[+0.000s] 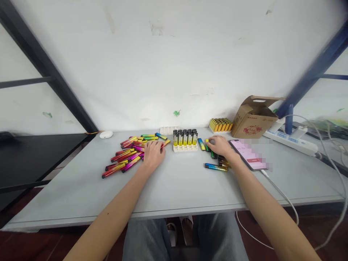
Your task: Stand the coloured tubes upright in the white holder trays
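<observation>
My left hand (154, 155) is curled over the right side of a pile of shiny lighter cases (127, 152) in red, gold and purple. One red-and-gold lighter case (165, 143) sticks out beside its fingers, which close on it; the fingertips are partly hidden. Over on the right, my right hand (220, 145) has its fingers bent down at a green-and-yellow lighter case (207, 144), gripping its upper part. Around it lie a blue-and-yellow case (201, 144) and a blue-and-gold case (216, 167). Between both hands stands a white rack (185, 148) with upright clear yellow lighters (185, 137).
Behind the rack lies a white holed tray (168, 130). A tray of yellow lighters (221, 125) stands near the wall, beside an open cardboard box (254, 119). A phone (248, 154) on a cable, a power strip (292, 141) and a white earbud case (106, 134) are on the table (174, 188).
</observation>
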A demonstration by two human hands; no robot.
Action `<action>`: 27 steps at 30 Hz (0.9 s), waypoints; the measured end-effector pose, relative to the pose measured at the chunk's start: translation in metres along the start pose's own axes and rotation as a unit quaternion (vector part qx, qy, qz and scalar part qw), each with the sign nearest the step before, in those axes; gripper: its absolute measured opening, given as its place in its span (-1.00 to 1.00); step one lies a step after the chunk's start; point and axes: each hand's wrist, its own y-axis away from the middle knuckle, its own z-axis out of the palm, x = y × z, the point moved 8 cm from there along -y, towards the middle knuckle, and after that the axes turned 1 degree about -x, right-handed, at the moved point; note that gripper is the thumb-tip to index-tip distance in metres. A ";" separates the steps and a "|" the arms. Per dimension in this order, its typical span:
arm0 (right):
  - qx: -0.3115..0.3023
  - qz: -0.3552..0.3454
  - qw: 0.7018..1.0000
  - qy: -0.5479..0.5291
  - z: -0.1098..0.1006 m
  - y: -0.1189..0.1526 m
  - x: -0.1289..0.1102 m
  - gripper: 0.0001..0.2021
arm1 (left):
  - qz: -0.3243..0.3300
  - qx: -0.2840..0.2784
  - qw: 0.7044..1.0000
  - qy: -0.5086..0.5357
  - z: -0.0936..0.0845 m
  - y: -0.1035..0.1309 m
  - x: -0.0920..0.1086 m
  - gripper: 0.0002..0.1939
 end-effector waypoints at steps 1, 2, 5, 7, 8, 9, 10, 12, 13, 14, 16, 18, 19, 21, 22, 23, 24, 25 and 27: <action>-0.002 -0.002 1.000 -0.004 0.001 0.000 -0.001 -0.64 | -0.001 0.009 1.000 0.009 -0.003 0.001 0.000 -0.83; -0.002 -0.001 1.000 -0.012 0.001 0.000 -0.001 -0.65 | 0.000 0.019 1.000 0.019 -0.006 0.001 0.001 -0.83; 0.007 0.030 0.997 -0.070 -0.002 -0.001 0.000 -0.68 | 0.002 0.045 0.998 0.053 -0.013 0.003 0.005 -0.84; 0.014 0.067 0.986 -0.149 -0.005 0.000 0.004 -0.67 | 0.003 0.052 0.996 0.079 -0.015 0.004 0.008 -0.86; 0.024 0.084 0.976 -0.198 -0.007 0.000 0.006 -0.64 | 0.003 0.054 0.994 0.092 -0.016 0.004 0.009 -0.86; 0.037 0.096 0.963 -0.249 -0.010 0.000 0.008 -0.61 | 0.003 0.054 0.993 0.104 -0.017 0.004 0.010 -0.86; 0.056 0.102 0.948 -0.297 -0.014 0.000 0.010 -0.59 | 0.003 0.054 0.992 0.116 -0.017 0.004 0.011 -0.87; 0.097 0.103 0.915 -0.378 -0.021 0.000 0.014 -0.56 | 0.004 0.049 0.989 0.137 -0.017 0.004 0.012 -0.87; 0.107 0.101 0.900 -0.410 -0.022 -0.001 0.015 -0.55 | 0.005 0.044 0.988 0.146 -0.016 0.004 0.012 -0.86; 0.110 0.100 0.888 -0.434 -0.022 -0.002 0.016 -0.55 | 0.005 0.039 0.987 0.153 -0.015 0.003 0.013 -0.86; 0.109 0.099 0.879 -0.454 -0.019 -0.003 0.017 -0.55 | 0.003 0.026 0.987 0.159 -0.012 0.003 0.013 -0.85; 0.116 0.100 0.885 -0.440 -0.017 -0.004 0.018 -0.55 | -0.006 0.013 0.989 0.150 -0.010 0.004 0.012 -0.83; 0.128 0.105 0.889 -0.428 -0.017 -0.004 0.020 -0.55 | -0.012 0.006 0.989 0.144 -0.008 0.004 0.011 -0.83; 0.146 0.123 0.891 -0.411 -0.017 -0.003 0.025 -0.56 | -0.024 -0.005 0.990 0.138 -0.007 0.005 0.010 -0.81; 0.151 0.134 0.893 -0.403 -0.017 -0.002 0.027 -0.57 | -0.027 -0.009 0.990 0.137 -0.006 0.005 0.010 -0.81; 0.157 0.145 0.896 -0.389 -0.018 0.000 0.029 -0.60 | -0.029 -0.013 0.990 0.136 -0.006 0.005 0.010 -0.81; 0.164 0.153 0.903 -0.367 -0.020 0.001 0.030 -0.63 | -0.030 -0.017 0.990 0.134 -0.006 0.006 0.010 -0.80; 0.172 0.157 0.912 -0.338 -0.022 0.003 0.030 -0.66 | -0.032 -0.021 0.991 0.131 -0.006 0.006 0.010 -0.80; 0.183 0.156 0.931 -0.274 -0.028 0.006 0.027 -0.73 | -0.038 -0.032 0.991 0.122 -0.004 0.006 0.009 -0.78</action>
